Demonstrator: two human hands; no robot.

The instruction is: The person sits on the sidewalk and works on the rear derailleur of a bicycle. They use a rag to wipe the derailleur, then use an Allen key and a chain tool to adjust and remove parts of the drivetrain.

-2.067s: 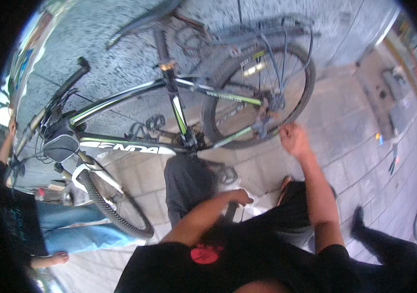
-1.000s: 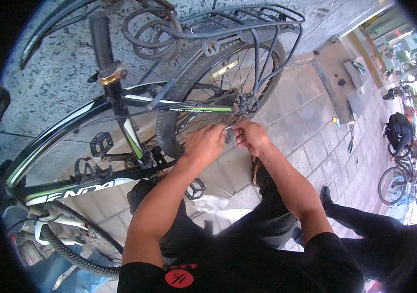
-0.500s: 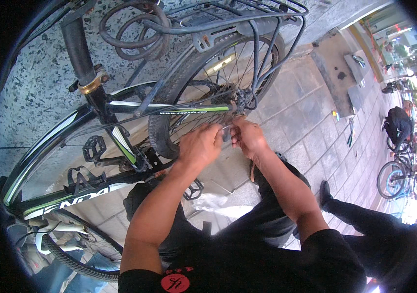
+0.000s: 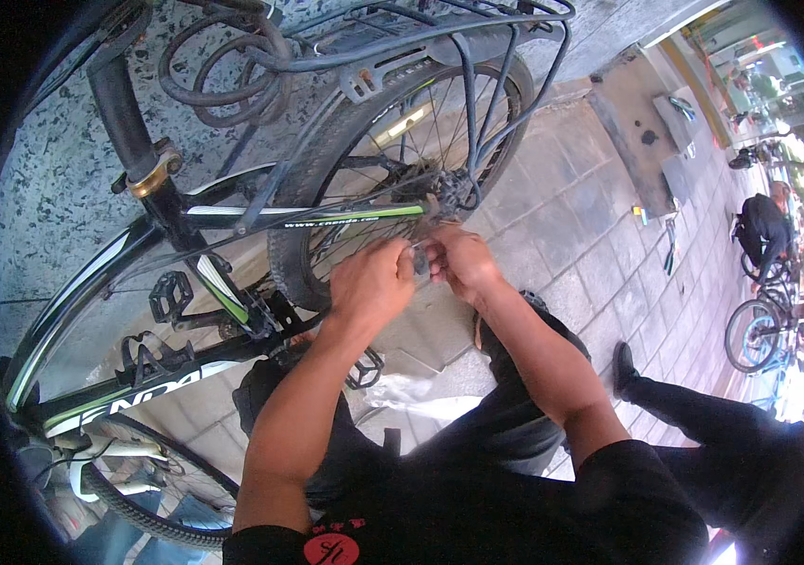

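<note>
Carefully steadying the small grey part (image 4: 420, 256) beside the rear wheel hub (image 4: 446, 193) seems the way to work well here: both hands close, wrists low, clear of the spokes. Just below that hub, the left hand (image 4: 373, 281) curls nearly closed, fingertips pinching the part, while the right hand (image 4: 461, 262) closes on it from the other side.
</note>
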